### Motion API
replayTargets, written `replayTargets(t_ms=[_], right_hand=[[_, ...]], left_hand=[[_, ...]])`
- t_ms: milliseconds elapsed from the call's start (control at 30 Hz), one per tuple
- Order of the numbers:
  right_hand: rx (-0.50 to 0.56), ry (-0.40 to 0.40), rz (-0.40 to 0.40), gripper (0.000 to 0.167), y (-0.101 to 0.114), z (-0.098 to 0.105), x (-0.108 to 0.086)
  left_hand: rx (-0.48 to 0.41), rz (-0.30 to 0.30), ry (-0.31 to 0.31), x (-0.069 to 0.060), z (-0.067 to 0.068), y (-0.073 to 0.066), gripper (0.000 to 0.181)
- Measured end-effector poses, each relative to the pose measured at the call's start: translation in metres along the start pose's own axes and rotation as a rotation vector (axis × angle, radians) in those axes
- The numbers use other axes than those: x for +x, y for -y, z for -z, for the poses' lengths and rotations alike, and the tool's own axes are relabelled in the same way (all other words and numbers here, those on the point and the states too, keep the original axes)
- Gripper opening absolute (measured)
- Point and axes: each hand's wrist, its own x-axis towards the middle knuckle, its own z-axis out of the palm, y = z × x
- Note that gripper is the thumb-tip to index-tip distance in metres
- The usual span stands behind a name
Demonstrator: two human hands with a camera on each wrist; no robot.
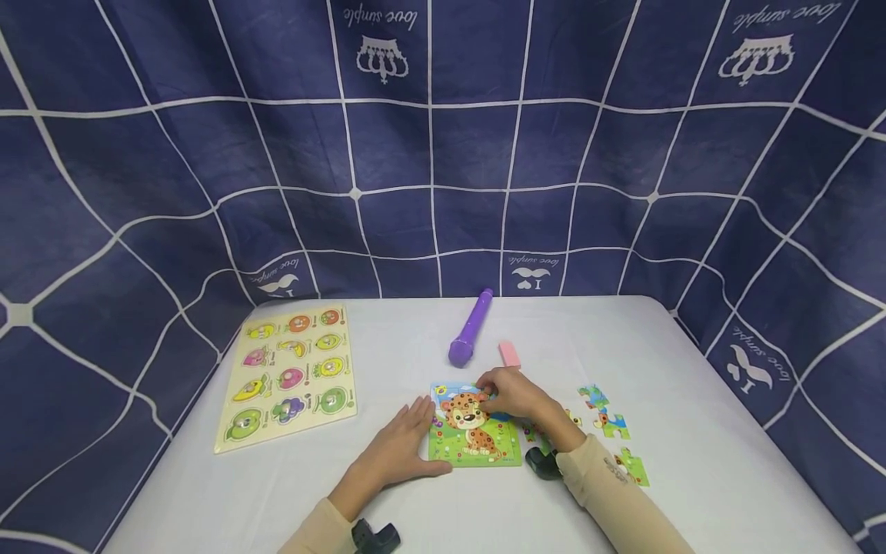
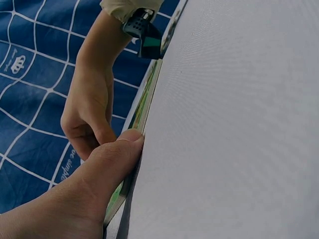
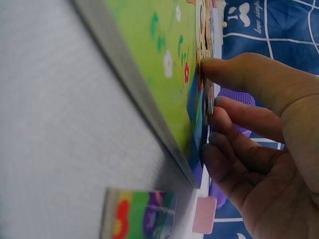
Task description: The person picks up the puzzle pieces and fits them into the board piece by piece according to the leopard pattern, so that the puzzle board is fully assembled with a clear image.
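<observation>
Puzzle (image 1: pixel 472 432) flat on the surface (image 1: pixel 291 481). Left hand (image 1: pixel 398 448), fingers straight, lies along the puzzle's left edge, thumb at its near corner; right hand (image 1: pixel 514 395) pinches between its fingers what appears a thin piece (image 3: pixel 210 103). Loose pieces (image 1: pixel 616 425) lie rightward; microphone (image 1: pixel 471 332) and block (image 1: pixel 509 354) beyond.

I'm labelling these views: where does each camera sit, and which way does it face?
Head: worn on the head, facing forward and down at the leopard puzzle; left hand, right hand and both sleeves show.
Left wrist: on that wrist, looking along the puzzle's edge; the left thumb shows, with the right hand beyond.
Right wrist: on that wrist, looking across the puzzle toward the blue cloth; the right thumb and fingers show.
Head and right wrist share the pink block.
</observation>
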Motion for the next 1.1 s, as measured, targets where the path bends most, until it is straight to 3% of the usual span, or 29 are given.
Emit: replayTargets(t_ms=[300,533,700,1100], right_hand=[[-0.013,-0.001,-0.033,0.034,0.0017,-0.0004,0.0023],[-0.078,-0.032,0.019,0.029,0.0048,-0.0026,0.0036],[-0.070,-0.036,0.014,0.027,0.0050,-0.0031,0.0043],[-0.070,-0.040,-0.003,0.034,0.0051,-0.0009,0.0043]], left_hand=[[-0.002,0.001,-0.003,-0.0003,0.0007,-0.0007,0.114],[-0.002,-0.001,-0.003,-0.0001,0.0012,-0.0008,0.114],[0.003,-0.001,0.002,0.0007,0.0016,-0.0013,0.113],[0.001,-0.010,0.001,0.0000,0.0018,-0.0012,0.113]])
